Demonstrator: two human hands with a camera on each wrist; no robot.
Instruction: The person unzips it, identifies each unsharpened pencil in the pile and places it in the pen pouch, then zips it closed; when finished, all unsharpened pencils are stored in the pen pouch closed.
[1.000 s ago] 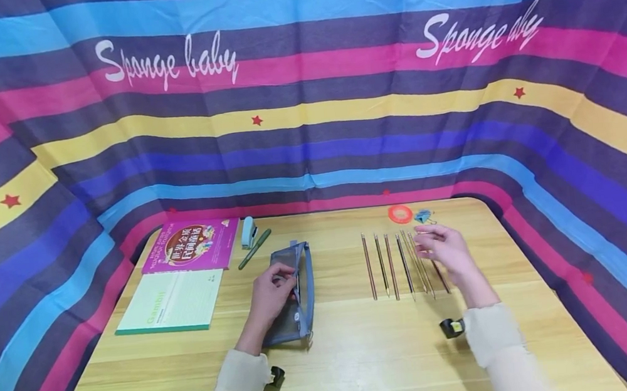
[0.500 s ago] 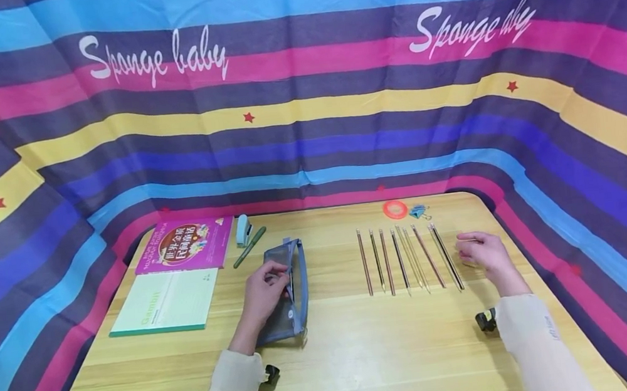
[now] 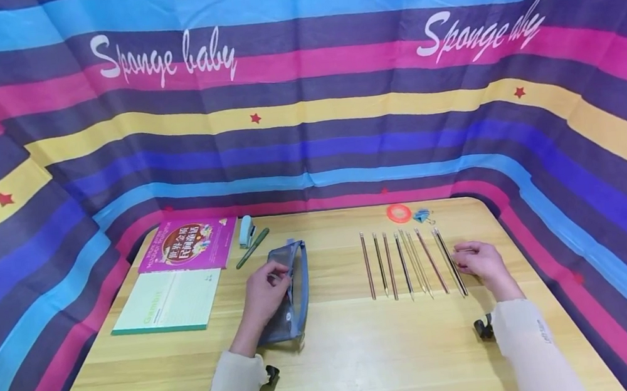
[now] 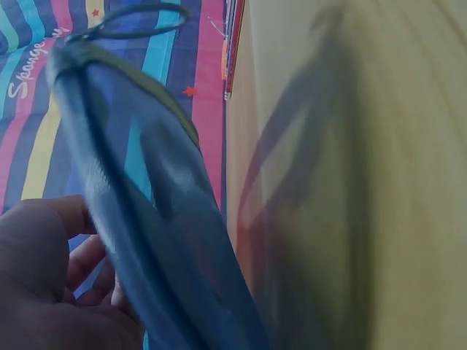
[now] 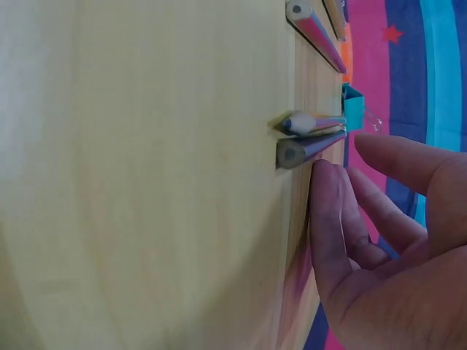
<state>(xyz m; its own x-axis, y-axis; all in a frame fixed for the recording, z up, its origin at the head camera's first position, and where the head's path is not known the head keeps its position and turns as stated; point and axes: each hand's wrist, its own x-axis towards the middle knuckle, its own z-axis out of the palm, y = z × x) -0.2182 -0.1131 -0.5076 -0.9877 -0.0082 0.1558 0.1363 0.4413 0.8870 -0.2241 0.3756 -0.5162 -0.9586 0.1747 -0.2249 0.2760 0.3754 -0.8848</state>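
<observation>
A grey-blue mesh pencil case (image 3: 280, 315) lies unzipped at the middle left of the table. My left hand (image 3: 263, 295) pinches the edge of its opening. In the left wrist view, the case's rim (image 4: 109, 197) rises beside the thumb and fingers. Several pencils (image 3: 391, 267) lie in a spread row at the right, with two dark pencils (image 3: 450, 264) close together at its right end. Just right of that pair is my right hand (image 3: 484, 264), its fingers loosely bent and holding nothing. The right wrist view shows its fingertips close to the paired pencils (image 5: 292, 153); contact is unclear.
A purple book (image 3: 210, 243), a pale green notebook (image 3: 165, 304), a light blue stapler (image 3: 246, 231) and a green pen (image 3: 253, 248) lie at the left. An orange-red ring (image 3: 399, 213) and blue binder clips (image 3: 422, 216) sit behind the pencils.
My right hand has moved right, off the row, then slightly back toward it; the dark pencil pair has come into view. My left hand keeps its grip on the pencil case.
</observation>
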